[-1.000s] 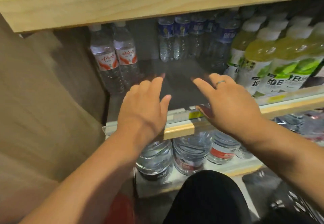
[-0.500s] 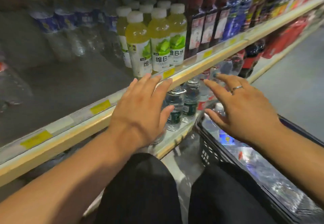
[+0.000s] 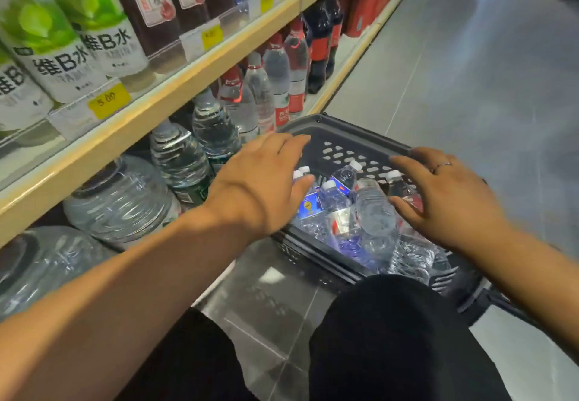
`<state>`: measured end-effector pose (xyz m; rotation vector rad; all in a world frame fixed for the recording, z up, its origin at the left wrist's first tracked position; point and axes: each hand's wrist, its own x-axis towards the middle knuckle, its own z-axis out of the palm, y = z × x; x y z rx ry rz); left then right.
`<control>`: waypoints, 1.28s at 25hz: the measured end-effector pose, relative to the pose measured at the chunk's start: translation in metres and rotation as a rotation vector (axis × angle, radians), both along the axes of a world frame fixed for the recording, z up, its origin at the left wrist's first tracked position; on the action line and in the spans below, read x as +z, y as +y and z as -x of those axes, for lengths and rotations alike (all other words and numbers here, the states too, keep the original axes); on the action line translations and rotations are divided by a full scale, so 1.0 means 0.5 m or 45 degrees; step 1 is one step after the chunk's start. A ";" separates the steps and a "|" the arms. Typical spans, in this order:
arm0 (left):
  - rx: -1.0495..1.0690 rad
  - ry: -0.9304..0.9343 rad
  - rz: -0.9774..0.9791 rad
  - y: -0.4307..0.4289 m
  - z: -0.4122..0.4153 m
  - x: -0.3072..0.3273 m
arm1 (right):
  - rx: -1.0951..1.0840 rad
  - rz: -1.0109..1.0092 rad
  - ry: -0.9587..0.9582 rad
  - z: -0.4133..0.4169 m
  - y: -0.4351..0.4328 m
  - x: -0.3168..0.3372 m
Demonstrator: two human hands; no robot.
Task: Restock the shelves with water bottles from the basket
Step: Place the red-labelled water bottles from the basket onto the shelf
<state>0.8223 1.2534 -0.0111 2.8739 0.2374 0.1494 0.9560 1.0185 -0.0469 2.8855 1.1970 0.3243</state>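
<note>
Water bottles [image 3: 374,209] lie jumbled in the gray basket [image 3: 351,137] on the floor at 3 o'clock of the shelves [image 3: 175,87] (handy reach). Left hand [image 3: 266,181] and right hand [image 3: 445,200] hover spread, empty, probably picking one.

Both bare forearms reach forward and slightly inward, palms turned down. The left hand [image 3: 266,181] is spread flat with fingers extended and loosely together, thumb tucked out to the inner side, gripping nothing. The right hand [image 3: 445,200] is likewise spread and empty (a thin ring sits on one finger), its fingers pointing toward the left hand.
</note>
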 end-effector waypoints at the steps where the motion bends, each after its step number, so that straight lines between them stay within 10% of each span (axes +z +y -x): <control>1: -0.028 0.070 0.039 -0.011 -0.026 -0.023 | -0.028 0.010 0.030 -0.012 -0.014 -0.022; 15: 0.273 0.870 0.819 -0.160 -0.337 -0.242 | -0.378 -0.205 0.492 -0.114 -0.075 -0.187; 32: 0.557 0.565 1.984 -0.129 -0.243 -0.211 | -0.605 -0.964 1.146 -0.094 -0.106 -0.162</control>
